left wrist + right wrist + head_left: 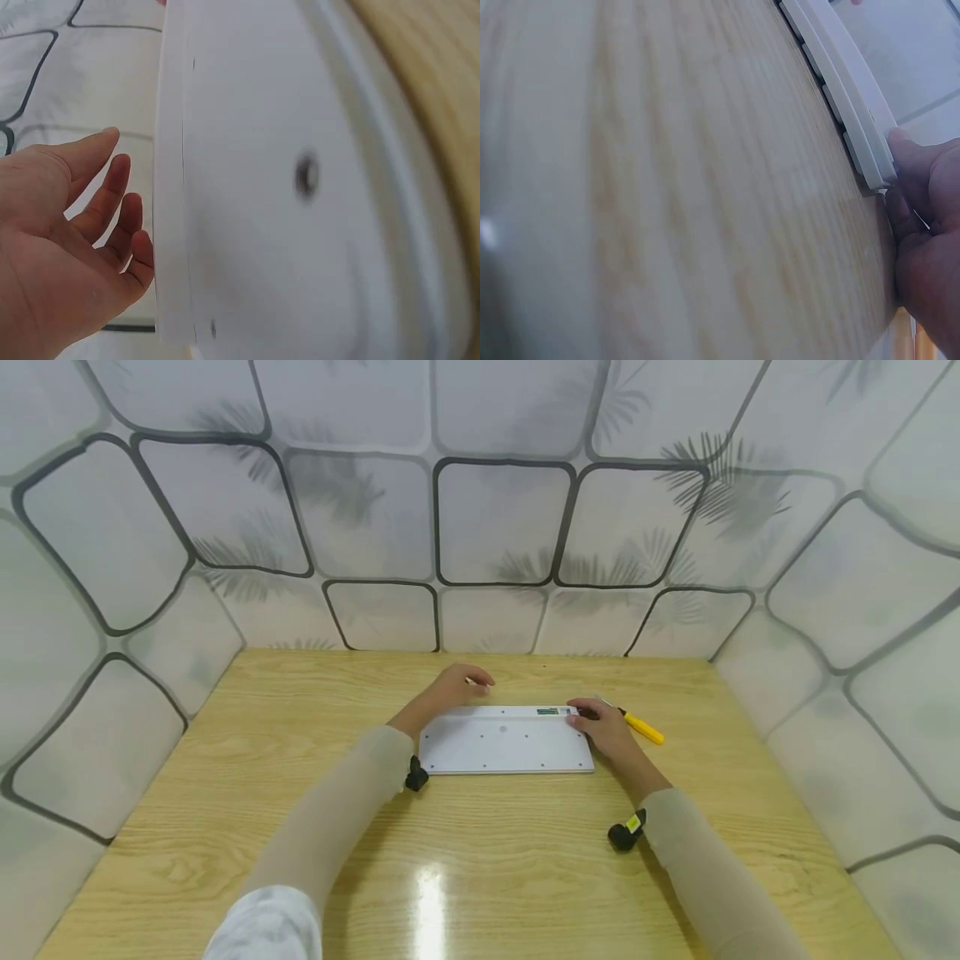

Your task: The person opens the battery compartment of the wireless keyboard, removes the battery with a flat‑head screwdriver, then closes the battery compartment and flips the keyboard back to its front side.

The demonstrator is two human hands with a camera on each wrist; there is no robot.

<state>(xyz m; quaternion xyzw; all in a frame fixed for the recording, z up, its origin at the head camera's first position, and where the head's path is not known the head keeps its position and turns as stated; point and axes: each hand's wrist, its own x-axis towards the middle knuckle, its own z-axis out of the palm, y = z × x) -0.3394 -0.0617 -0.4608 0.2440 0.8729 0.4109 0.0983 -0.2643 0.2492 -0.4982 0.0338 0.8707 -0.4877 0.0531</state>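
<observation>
A white keyboard (502,750) lies on the table with its screw-dotted back facing up; in the right wrist view the keys of the keyboard (859,97) show along its underside. My right hand (606,733) grips its far right corner, thumb on top and fingers at the edge, as the right hand (934,217) shows close up. Beyond the far left edge is my left hand (453,687). Its fingers are loosely bent and hold nothing in the left wrist view, where the left hand (71,240) is beside the keyboard (247,187).
A screwdriver with a yellow handle (643,728) lies just right of the right hand, its shaft partly behind that hand. The wooden table (510,843) meets patterned cloth walls (495,527) at the back and both sides.
</observation>
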